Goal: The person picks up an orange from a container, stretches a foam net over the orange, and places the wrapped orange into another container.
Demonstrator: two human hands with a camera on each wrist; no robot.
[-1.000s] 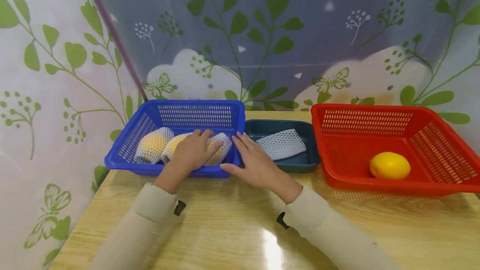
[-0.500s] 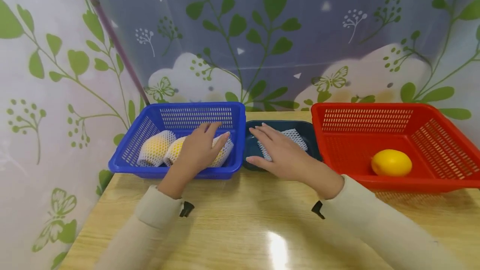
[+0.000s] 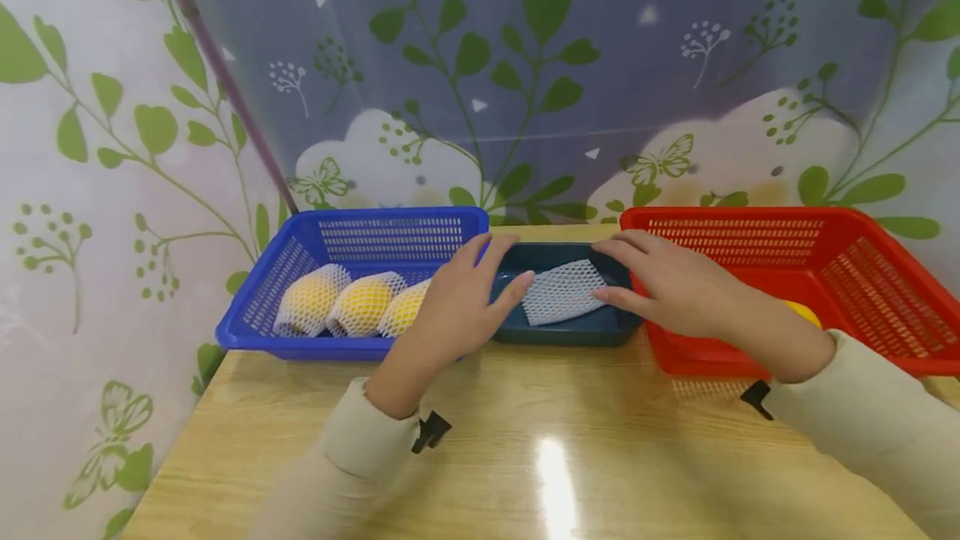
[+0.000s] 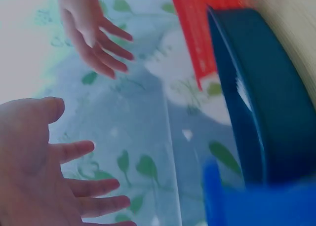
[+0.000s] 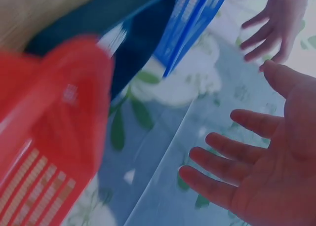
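My left hand [image 3: 459, 307] hovers over the right end of the blue basket [image 3: 296, 343], fingers loosely extended and holding nothing. Several yellow fruits in white foam nets [image 3: 365, 307] lie in that basket; the hand partly covers the rightmost one. My right hand [image 3: 678, 286] is above the left side of the red basket [image 3: 750, 227], its fingers spread toward the dark green tray [image 3: 536, 252]. A flat white foam net [image 3: 564, 292] lies in the tray between both hands. The bare yellow fruit [image 3: 804, 312] in the red basket is mostly hidden behind the right wrist.
The three containers stand side by side at the back of the wooden table [image 3: 495, 440], against a leaf-patterned curtain [image 3: 420, 48]. A purple pole [image 3: 217, 65] slants down behind the blue basket. The red basket's rim [image 5: 74, 53] is close in the right wrist view.
Both hands have moved to the right. The right hand has passed from the blue basket's edge across the green tray to the red basket; the left has uncovered the middle netted fruit.
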